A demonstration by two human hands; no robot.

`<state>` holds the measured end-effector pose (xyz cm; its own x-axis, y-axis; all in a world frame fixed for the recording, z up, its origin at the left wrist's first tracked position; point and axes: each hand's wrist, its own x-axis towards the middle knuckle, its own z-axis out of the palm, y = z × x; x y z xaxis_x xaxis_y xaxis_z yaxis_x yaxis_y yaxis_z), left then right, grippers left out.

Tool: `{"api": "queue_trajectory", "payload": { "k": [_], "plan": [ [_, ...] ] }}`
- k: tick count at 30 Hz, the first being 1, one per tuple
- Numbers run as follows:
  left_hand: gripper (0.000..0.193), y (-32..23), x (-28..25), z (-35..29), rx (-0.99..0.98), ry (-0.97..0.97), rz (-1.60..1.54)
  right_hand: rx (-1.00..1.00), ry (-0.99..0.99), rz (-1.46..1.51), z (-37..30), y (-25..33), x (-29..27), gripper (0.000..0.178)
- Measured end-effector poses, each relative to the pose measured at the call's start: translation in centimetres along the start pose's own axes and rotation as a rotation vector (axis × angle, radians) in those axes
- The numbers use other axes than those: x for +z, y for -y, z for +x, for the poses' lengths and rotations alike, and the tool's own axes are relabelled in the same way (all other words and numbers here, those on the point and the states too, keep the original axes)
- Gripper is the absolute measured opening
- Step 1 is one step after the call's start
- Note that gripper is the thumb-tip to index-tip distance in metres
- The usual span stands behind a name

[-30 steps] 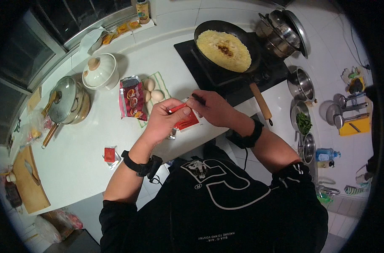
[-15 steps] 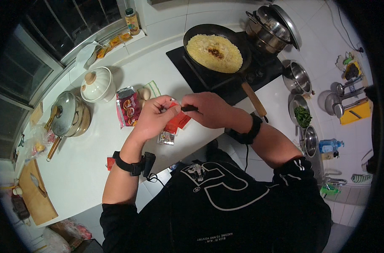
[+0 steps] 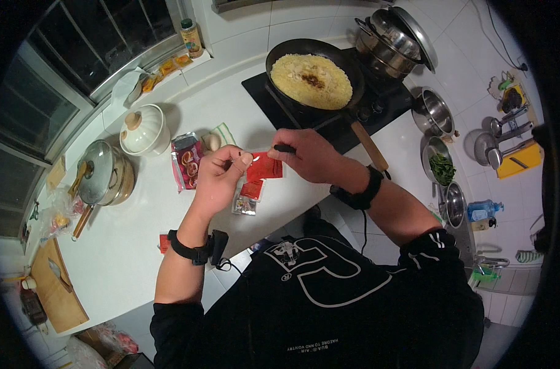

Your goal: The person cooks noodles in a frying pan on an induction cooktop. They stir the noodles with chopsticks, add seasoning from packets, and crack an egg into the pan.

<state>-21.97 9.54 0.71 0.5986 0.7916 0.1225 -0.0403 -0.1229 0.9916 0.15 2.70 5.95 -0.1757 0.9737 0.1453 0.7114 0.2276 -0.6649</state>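
My left hand (image 3: 220, 175) is closed in a pinch above the counter's front part, with a tiny dark bit at its fingertips that is too small to name. To its right, my right hand (image 3: 308, 157) is closed round a small black object (image 3: 285, 148), mostly hidden in the fist. The two hands are slightly apart. A red packet (image 3: 266, 167) shows between and below them; whether either hand touches it I cannot tell. Closer to me are a smaller red packet (image 3: 252, 189) and a silver printed packet (image 3: 244, 205). A pink-and-purple pouch (image 3: 186, 161) lies left of my left hand, beside eggs (image 3: 212, 142).
A black frying pan (image 3: 272, 69) of yellow food with a dark patch sits on the cooktop (image 3: 258, 92), its wooden handle (image 3: 369, 146) toward me. A steel pot (image 3: 388, 54) stands behind. White lidded pot (image 3: 146, 132) and glass-lidded pot (image 3: 117, 178) are left; steel bowls (image 3: 436, 111) right.
My hands have drawn slightly apart, the right one lifting the black object a little up and right. More of the red packet shows between them. The view has shifted slightly.
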Motion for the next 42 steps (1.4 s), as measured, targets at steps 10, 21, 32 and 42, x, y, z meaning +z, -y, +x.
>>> {"api": "queue_trajectory", "payload": {
  "k": [10,21,32,42],
  "plan": [
    [0.011,-1.1,-0.5,0.2,-0.011,0.174,0.113,-0.049,0.212,0.036,1.0,-0.1,0.5,0.020],
    [0.012,-1.6,-0.5,-0.6,0.135,-0.009,0.196,-0.069,0.066,-0.035,1.0,1.5,0.1,0.023],
    [0.009,-1.4,-1.2,0.0,0.044,0.009,-0.035,-0.014,0.032,-0.016,0.9,1.8,-1.2,0.030],
    [0.017,-0.1,0.2,1.2,-0.098,-0.046,-0.365,0.164,-0.051,0.193,0.4,1.4,-1.0,0.034]
  ]
}}
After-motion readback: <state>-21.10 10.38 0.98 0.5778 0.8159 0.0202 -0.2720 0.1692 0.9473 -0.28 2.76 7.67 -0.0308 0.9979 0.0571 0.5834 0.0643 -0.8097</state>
